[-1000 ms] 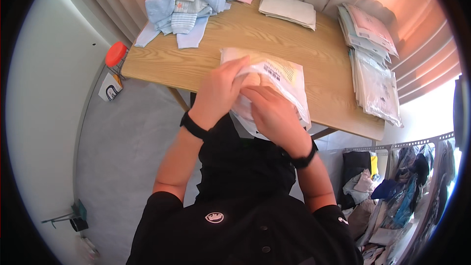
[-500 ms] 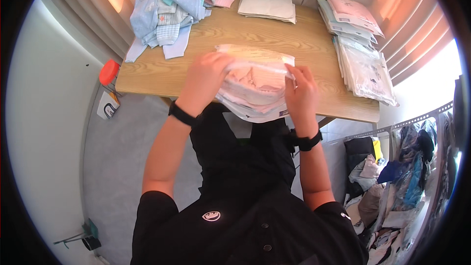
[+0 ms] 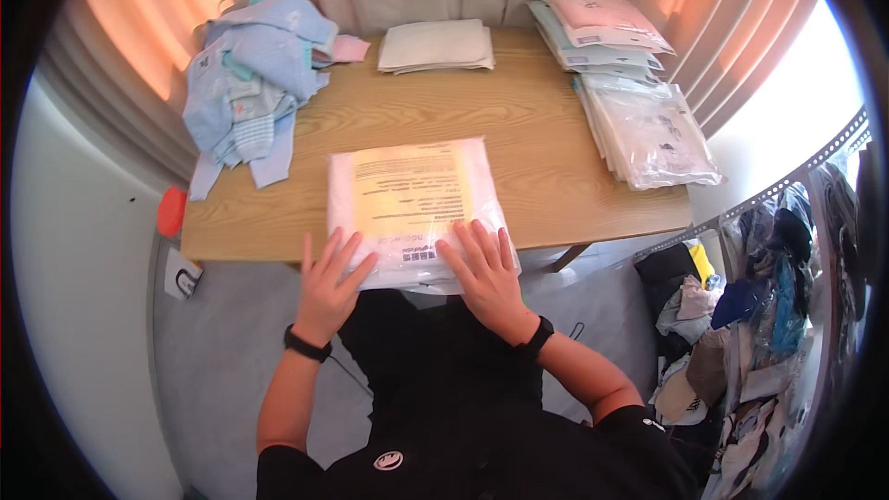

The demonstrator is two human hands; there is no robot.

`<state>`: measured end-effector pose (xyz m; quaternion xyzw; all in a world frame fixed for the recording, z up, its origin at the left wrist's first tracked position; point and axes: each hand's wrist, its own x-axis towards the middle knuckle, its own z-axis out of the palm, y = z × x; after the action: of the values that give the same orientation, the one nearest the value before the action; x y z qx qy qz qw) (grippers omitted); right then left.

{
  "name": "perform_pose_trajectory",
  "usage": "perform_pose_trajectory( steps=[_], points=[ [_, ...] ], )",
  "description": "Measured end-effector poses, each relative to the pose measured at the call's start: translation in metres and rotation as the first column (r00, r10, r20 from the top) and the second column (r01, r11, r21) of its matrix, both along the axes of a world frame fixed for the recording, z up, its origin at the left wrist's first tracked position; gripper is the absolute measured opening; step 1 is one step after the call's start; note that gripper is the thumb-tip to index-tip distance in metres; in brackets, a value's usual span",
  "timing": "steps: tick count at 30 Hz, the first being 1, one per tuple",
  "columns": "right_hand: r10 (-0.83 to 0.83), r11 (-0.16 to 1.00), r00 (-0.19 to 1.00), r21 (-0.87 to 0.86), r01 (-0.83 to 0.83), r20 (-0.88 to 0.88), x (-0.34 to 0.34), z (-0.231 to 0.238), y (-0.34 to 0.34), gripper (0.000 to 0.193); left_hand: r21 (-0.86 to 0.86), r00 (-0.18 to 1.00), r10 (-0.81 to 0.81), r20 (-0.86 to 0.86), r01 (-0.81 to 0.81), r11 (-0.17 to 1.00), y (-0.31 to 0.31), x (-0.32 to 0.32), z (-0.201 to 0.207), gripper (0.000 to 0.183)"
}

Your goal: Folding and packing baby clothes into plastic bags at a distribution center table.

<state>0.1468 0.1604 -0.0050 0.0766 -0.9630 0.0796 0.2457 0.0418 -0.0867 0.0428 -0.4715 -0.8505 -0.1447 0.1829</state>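
Observation:
A clear plastic garment bag with pink clothing inside lies flat at the near edge of the wooden table. A yellowish printed panel covers the middle of its upper face, and its near end juts past the table edge. My left hand rests on the bag's near left corner, fingers spread. Across the near right part lies my right hand, its fingers also stretched out flat. Neither hand grips anything.
Loose blue baby clothes are heaped at the far left. White folded sheets lie at the back. Bagged garments are stacked at the right. A metal rack with bagged clothes stands right of the table; a red stool is at the left.
The bag, held up between both hands before, now lies flat on the table with its printed panel upward. Both hands have let go of its edges and lie flat on it.

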Motion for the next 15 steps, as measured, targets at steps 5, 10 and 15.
perform_pose_trajectory(
  steps=[5, 10, 15],
  points=[
    [-0.074, 0.969, 0.983, -0.243, 0.031, -0.170, -0.018, 0.063, 0.012, 0.048, 0.084, 0.952, -0.156, -0.265, 0.183, 0.979, 0.020, -0.011, 0.082, 0.034],
    [-0.132, 0.920, 0.928, -0.393, -0.017, -0.348, -0.045, 0.121, 0.078, 0.037, 0.646, 0.958, 0.051, -0.283, 0.151, 0.749, 0.065, -0.049, 0.099, 0.051],
    [-0.513, 0.497, 0.830, -0.864, 0.078, -0.220, -0.059, 0.154, 0.176, 0.028, 0.906, 0.748, -0.609, 0.264, 0.025, 0.423, 0.125, -0.102, 0.063, 0.042]
  ],
)
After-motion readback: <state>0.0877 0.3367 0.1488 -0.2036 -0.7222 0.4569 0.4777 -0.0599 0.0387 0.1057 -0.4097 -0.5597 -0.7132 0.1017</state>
